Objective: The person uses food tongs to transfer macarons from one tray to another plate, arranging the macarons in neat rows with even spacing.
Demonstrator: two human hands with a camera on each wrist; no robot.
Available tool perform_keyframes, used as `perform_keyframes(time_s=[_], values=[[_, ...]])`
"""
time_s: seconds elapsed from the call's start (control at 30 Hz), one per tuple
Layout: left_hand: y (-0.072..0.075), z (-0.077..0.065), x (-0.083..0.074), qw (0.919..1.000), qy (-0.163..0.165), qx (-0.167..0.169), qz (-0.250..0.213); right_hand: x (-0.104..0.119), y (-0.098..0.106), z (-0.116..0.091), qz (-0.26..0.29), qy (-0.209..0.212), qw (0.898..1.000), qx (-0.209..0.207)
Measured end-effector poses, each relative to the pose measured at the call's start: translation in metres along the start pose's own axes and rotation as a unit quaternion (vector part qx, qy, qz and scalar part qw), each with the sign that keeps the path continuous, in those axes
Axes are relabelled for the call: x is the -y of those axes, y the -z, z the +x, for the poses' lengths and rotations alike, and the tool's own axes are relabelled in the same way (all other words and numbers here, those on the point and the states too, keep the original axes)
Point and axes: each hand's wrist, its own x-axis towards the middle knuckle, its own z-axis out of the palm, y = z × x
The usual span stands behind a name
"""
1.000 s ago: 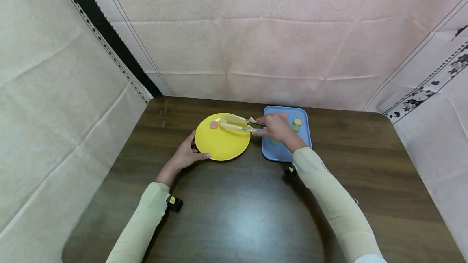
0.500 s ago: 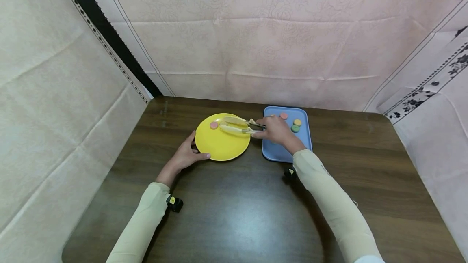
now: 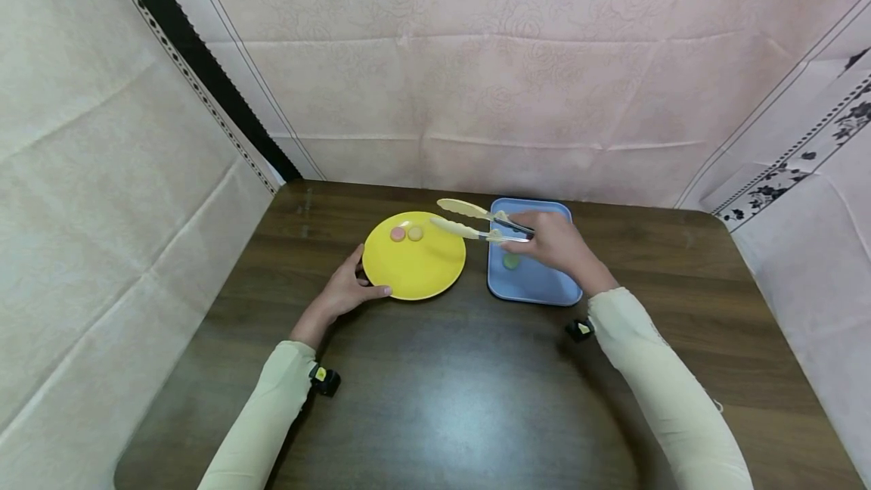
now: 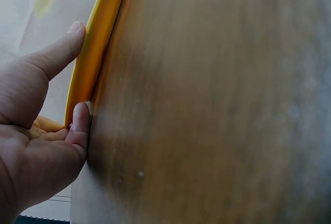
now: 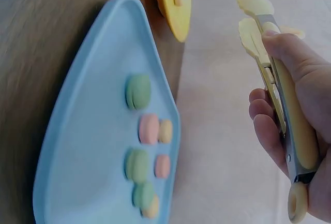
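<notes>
My left hand (image 3: 342, 289) holds the near left rim of a round yellow plate (image 3: 422, 274), its thumb on the edge; the left wrist view shows fingers (image 4: 80, 123) at the rim's underside. On the plate a pink macaron (image 3: 398, 234) and a pale yellow macaron (image 3: 415, 233) lie side by side. My right hand (image 3: 558, 244) grips a pair of tongs (image 3: 463, 208) with cream tips. The tips are spread, with nothing between them, raised near the plate's right side. Beneath the right hand lies a blue tray (image 3: 531, 292) with several macarons, among them a green macaron (image 5: 138, 91) and a pink macaron (image 5: 149, 129).
Plate and tray stand near the back of a dark wooden table (image 3: 435, 399), a narrow gap between them. A pale cloth (image 3: 476, 97) hangs behind the table's far edge, and more cloth borders both sides.
The tongs have risen from the plate and moved right, their tips spreading wider. The pale yellow macaron now shows uncovered beside the pink one. My left hand and the plate have stayed put.
</notes>
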Motion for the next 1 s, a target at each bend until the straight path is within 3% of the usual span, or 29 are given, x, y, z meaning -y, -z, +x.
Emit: perform_keyframes(time_s=[0.23, 0.47, 0.63, 1.0], values=[[0.001, 0.000, -0.001, 1.0000, 0.002, -0.001, 0.001, -0.014, 0.023, -0.027, -0.014, -0.018, 0.999, -0.027], [0.002, 0.001, -0.004, 1.0000, 0.004, 0.000, 0.001, -0.026, 0.043, -0.056, -0.031, -0.065, 0.997, -0.025], [0.002, 0.001, -0.003, 1.0000, 0.002, -0.001, -0.006, -0.033, 0.054, -0.075, -0.043, -0.069, 0.996, -0.037], [0.001, 0.001, -0.001, 1.0000, 0.002, -0.001, -0.003, -0.057, 0.059, -0.111, -0.077, -0.080, 0.993, -0.038]])
